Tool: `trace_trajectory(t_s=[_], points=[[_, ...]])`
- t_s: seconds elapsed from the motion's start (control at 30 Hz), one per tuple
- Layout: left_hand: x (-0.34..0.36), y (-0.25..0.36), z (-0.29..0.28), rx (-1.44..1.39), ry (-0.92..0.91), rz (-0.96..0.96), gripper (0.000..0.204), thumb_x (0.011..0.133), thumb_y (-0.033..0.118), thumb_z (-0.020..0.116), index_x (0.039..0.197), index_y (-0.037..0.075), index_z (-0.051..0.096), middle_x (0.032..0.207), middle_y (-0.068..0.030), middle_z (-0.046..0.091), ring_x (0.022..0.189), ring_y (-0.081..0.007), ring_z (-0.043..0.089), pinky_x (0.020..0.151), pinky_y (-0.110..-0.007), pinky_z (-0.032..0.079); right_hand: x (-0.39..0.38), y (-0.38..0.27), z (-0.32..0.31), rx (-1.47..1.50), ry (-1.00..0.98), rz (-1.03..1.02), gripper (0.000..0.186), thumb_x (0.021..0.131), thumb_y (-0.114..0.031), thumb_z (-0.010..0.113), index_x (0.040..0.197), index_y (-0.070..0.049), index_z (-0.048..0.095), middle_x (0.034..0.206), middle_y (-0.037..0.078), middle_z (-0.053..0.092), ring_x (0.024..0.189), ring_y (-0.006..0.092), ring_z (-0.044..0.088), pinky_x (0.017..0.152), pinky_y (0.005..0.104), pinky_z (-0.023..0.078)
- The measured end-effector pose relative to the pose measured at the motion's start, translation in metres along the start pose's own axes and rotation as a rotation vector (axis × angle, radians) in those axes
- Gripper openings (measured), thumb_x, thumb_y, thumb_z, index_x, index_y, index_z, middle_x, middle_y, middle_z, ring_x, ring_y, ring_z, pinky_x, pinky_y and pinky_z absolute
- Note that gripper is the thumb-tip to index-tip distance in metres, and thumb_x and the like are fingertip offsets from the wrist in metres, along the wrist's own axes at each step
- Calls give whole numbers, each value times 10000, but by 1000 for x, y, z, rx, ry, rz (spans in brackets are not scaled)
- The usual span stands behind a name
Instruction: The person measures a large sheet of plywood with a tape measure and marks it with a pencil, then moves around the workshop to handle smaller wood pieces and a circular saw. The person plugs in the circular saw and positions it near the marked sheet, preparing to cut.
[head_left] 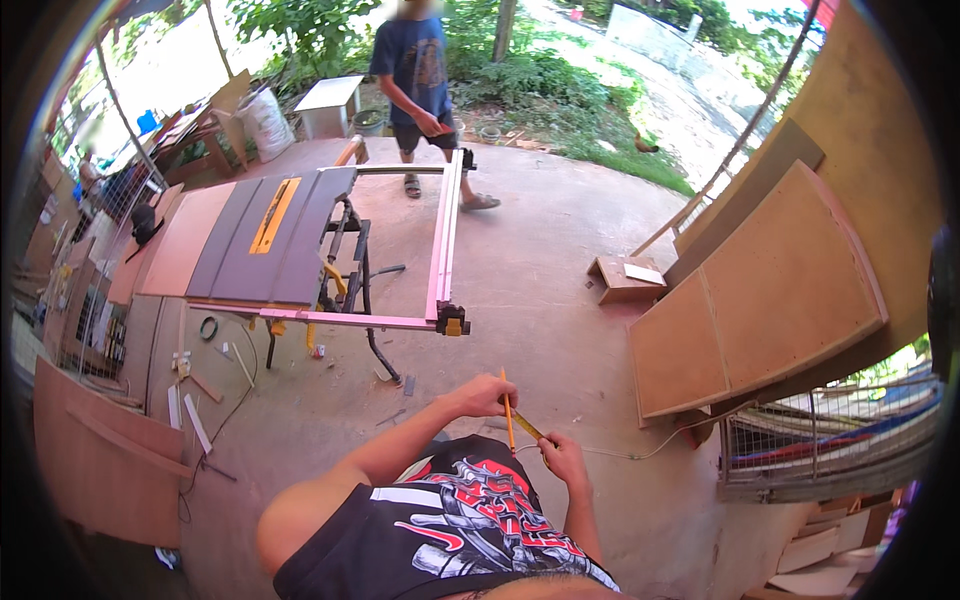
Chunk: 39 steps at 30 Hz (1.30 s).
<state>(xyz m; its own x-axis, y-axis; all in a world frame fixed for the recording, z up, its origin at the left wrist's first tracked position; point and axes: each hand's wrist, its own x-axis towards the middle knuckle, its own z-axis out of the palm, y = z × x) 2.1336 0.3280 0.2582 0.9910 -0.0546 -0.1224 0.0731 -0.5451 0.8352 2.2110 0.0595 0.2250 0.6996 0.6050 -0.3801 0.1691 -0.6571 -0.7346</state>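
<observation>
In front of my dark printed shirt, my left hand (484, 396) is closed, its fingertips at a thin orange pencil (509, 422) that stands nearly upright. A short stretch of yellow tape measure blade (526, 427) slants from beside the pencil down to my right hand (564, 460). My right hand is closed around that lower end of the tape measure; its case is mostly hidden by the fingers. Whether the left fingers also pinch the tape's upper end is too small to tell.
A table saw (250, 240) with a pink rail frame (446, 250) stands ahead left. Beyond it a person (415, 80) walks. Large wooden panels (760, 290) lean at right, near a small wooden box (625, 279). Cords and wood strips (197, 424) lie on the left floor.
</observation>
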Motion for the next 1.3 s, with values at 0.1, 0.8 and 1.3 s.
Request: trace_trajectory(t_s=[0.1,0.8,1.3], points=[[9,0,9,42,-39,56,146,747,148,732,848,55,683,786,-136,700,750,-305,683,687,-393,525,1,5,-2,-6,-12,41,339,860,-353,630,902,-25,704,692,163,664,669,258,674,636,368,501],[-178,-96,-38,-45,485,-376,210,779,213,753,903,61,677,824,-108,701,770,-247,678,702,-365,523,55,-54,91,70,-648,-112,366,908,-291,665,1152,-20,634,818,29,629,718,101,587,627,254,481],[-311,-185,-107,-135,589,-364,205,809,209,728,936,61,664,850,-104,702,794,-232,681,726,-363,526,45,-162,237,-26,-374,-251,303,830,-219,649,1038,1,649,656,44,609,583,102,575,549,275,469]])
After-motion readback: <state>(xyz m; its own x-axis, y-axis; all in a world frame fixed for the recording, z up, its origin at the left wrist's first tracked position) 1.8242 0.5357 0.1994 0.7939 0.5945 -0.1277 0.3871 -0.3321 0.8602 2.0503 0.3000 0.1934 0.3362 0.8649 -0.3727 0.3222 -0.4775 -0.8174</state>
